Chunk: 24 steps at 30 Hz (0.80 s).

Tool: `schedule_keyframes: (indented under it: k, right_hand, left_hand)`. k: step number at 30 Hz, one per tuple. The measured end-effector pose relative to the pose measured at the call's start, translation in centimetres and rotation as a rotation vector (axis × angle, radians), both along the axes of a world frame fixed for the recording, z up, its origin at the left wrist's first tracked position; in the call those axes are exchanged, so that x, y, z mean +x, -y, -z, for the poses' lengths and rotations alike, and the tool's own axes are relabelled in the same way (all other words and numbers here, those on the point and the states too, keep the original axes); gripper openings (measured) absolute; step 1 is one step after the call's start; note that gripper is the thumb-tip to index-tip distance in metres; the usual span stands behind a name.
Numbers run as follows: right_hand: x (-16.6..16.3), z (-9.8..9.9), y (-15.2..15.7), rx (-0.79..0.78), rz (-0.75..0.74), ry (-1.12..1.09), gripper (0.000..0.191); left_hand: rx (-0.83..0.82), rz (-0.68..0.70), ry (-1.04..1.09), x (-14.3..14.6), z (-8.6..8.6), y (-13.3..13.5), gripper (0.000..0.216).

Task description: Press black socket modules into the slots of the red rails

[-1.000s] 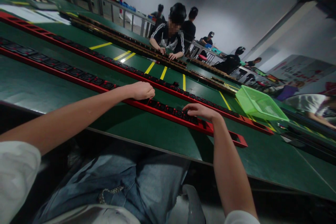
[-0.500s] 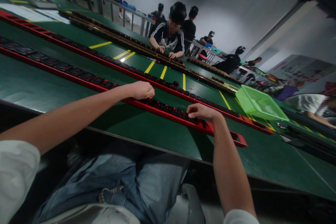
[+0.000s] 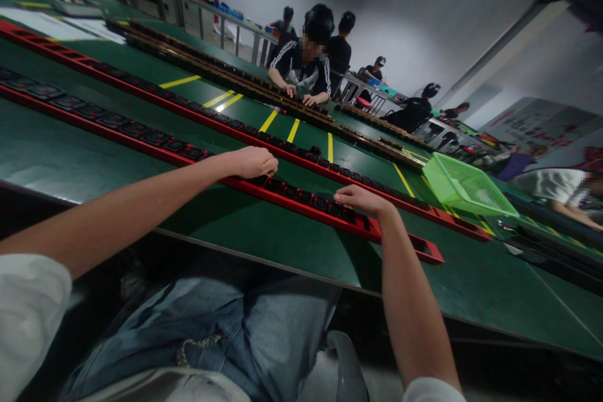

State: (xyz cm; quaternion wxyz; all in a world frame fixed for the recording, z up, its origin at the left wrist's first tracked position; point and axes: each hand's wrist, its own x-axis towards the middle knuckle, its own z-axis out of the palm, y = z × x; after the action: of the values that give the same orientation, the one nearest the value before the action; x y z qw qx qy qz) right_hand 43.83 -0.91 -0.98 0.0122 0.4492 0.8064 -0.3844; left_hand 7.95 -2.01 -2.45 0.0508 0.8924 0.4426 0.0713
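The near red strip (image 3: 308, 202) lies on the green table (image 3: 264, 229) straight in front of the person. Its long axis runs from far left to near right. We see a row of black pieces (image 3: 321, 203) seated along it, and the last frames at its right end are bare. Both hands sit on the strip, apart from each other. The right hand (image 3: 362, 200) is nearer the bare end, its fingers bent and close together with the tips down on the black pieces. We cannot tell whether it pinches one. The left hand (image 3: 254, 162) is curled into a fist and rests on the strip further left. Beyond lie a second red strip (image 3: 226, 125) and a green basket (image 3: 464, 187), and a co-worker (image 3: 306, 66) sits across the table.
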Motion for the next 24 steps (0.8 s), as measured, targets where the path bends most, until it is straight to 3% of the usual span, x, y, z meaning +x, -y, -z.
schedule_keyframes:
  k: [9, 24]
  right_hand:
    - [-0.12, -0.04, 0.14, -0.009, 0.013, -0.008, 0.056]
    - [0.00, 0.19, -0.09, 0.008, -0.001, 0.007, 0.054]
  left_hand:
    - [-0.105, -0.022, 0.182, 0.12, -0.14, 0.09, 0.058]
    - [-0.109, -0.055, 0.173, 0.12, 0.04, -0.12, 0.063]
